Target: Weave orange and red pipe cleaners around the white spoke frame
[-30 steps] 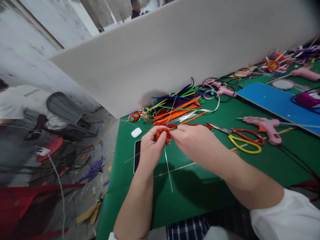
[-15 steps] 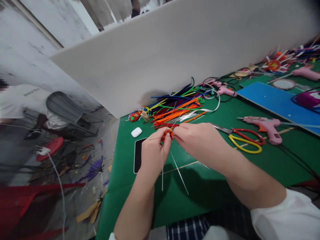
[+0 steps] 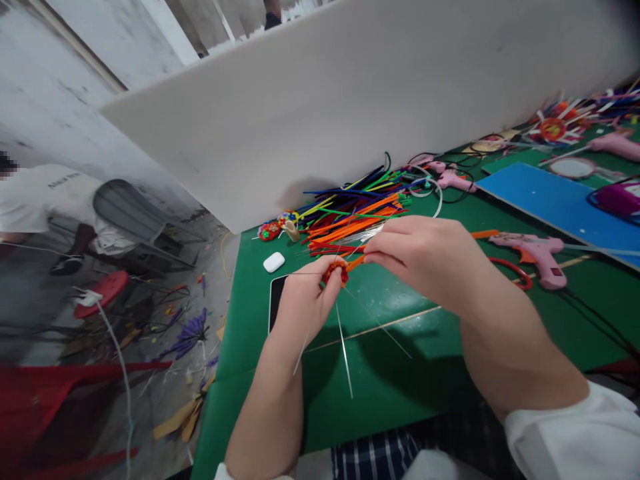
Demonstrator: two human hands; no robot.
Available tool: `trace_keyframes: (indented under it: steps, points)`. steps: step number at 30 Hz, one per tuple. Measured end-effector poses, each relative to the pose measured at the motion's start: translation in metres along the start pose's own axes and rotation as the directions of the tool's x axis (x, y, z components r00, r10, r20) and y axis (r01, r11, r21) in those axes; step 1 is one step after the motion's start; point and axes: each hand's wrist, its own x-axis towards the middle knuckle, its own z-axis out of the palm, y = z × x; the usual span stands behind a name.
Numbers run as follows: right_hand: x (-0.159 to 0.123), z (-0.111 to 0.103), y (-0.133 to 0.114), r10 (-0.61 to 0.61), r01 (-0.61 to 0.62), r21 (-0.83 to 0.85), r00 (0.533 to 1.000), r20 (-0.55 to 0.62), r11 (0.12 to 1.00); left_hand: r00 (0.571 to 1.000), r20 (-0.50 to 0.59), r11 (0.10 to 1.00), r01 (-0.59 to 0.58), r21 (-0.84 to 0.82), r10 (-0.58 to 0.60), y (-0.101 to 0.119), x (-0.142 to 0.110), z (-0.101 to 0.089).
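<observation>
My left hand (image 3: 306, 299) is closed around a small orange and red coiled piece (image 3: 335, 271), held above the green table (image 3: 380, 393). Thin clear strips (image 3: 344, 350) hang down from that piece. My right hand (image 3: 420, 257) pinches an orange strip (image 3: 356, 262) that runs into the coil from the right. Both hands meet just in front of a pile of coloured strips (image 3: 357, 213).
A phone (image 3: 275, 300) and a white earbud case (image 3: 273, 262) lie left of my hands. Pink glue guns (image 3: 535, 250), red and yellow scissors (image 3: 510, 272) and a blue board (image 3: 555, 203) sit to the right. A white panel (image 3: 350, 100) stands behind. Someone sits on the left by a grey chair (image 3: 125, 213).
My right hand has risen and pulled the orange strip out to the right of the coil. It now covers most of the scissors. The hanging clear strips have swung.
</observation>
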Motion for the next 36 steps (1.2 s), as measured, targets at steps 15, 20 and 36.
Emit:
trace_keyframes:
  steps: [15, 20, 36]
  points:
    - [-0.003, -0.012, 0.035, 0.015, -0.103, 0.381, 0.974, 0.226, 0.919, 0.965, 0.26, 0.99, 0.016, -0.138, 0.021, 0.0, -0.003, -0.022]
    - [0.003, -0.006, 0.036, 0.028, -0.15, 0.503, 0.97, 0.241, 0.851, 0.96, 0.278, 0.962, 0.085, -0.258, -0.01, -0.001, -0.006, -0.024]
    - [0.022, 0.027, 0.025, 0.002, -0.08, 0.669, 0.993, 0.117, 0.739, 0.988, -0.002, 0.681, 0.104, -0.725, -0.153, 0.011, -0.009, -0.021]
